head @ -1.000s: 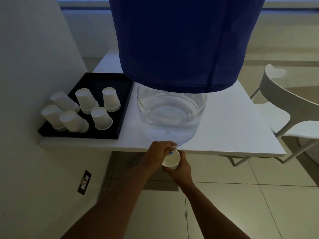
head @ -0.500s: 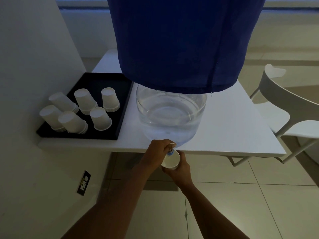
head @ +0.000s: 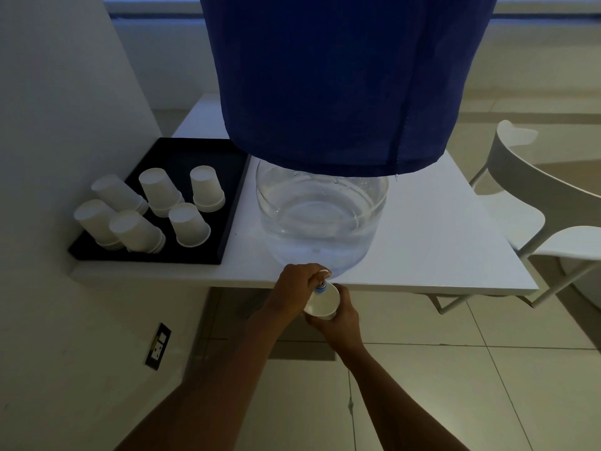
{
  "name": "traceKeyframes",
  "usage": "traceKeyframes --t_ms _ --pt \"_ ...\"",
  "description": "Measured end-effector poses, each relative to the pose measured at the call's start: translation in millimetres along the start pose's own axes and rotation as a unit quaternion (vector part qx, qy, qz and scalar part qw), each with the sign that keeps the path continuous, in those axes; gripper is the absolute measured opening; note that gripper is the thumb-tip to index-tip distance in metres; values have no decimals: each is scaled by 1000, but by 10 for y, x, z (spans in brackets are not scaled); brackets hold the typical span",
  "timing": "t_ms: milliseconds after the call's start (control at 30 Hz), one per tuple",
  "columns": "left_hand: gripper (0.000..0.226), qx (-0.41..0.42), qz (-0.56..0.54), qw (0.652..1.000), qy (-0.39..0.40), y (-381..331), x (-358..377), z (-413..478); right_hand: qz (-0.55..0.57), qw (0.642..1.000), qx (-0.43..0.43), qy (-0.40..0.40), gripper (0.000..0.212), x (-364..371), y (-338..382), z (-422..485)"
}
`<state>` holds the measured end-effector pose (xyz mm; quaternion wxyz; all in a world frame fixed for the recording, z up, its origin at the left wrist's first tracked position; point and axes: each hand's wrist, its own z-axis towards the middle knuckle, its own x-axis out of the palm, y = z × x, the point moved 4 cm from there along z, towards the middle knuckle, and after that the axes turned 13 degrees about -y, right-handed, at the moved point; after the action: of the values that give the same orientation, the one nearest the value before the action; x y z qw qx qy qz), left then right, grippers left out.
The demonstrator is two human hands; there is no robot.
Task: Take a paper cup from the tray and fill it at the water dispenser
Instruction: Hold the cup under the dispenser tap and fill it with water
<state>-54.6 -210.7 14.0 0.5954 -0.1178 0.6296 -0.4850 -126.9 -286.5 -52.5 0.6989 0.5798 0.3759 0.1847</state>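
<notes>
A big clear water jug (head: 320, 219) stands on a white table (head: 439, 242), close to the front edge. A dark blue cloth cover (head: 341, 79) hangs over the top part of the jug, so only the round bottom part with water in it shows. A small tap (head: 321, 288) with a blue ring sticks out at the bottom front of the jug, past the table edge. The left hand (head: 297, 288) is on top of the tap, with its fingers curled tight around it. The right hand (head: 340, 319) is wrapped around a white paper cup (head: 322, 304) from below and from the side. The cup is open side up, right under the tap, just in front of the table edge and over the floor. I cannot tell if there is water in the cup. To the left of the jug, a black tray (head: 182, 154) lies on the table next to the wall. On it are stacks of white paper cups (head: 156, 209) turned upside down, six stacks in all. Some of them lean to the left. A white chair (head: 533, 203) stands on the right side of the table. Low on the left wall is a dark wall socket (head: 158, 345). The floor (head: 487, 385) has large pale tiles.
</notes>
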Motion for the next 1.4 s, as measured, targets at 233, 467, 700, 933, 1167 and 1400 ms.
traceKeyframes --t_ms 233,467,700,933,1167,1400 --pt "29 6 -7 1000 -17 11 -2 -61 1 1000 0 4 69 -3 -4 -24" --pt "32 28 4 1000 0 -13 0 -133 3 1000 6 3 65 -15 1 -22" --pt "34 32 -8 999 2 -45 -7 -187 10 1000 14 8 66 -7 -7 -48" --pt "36 25 -21 999 7 -16 13 -242 12 1000 25 14 67 -12 -5 -70" --pt "42 68 32 997 20 7 58 -278 24 999 25 14 63 -16 -7 -88" --pt "52 96 42 994 2 52 100 -390 25 999 21 6 64 -67 -10 -127"
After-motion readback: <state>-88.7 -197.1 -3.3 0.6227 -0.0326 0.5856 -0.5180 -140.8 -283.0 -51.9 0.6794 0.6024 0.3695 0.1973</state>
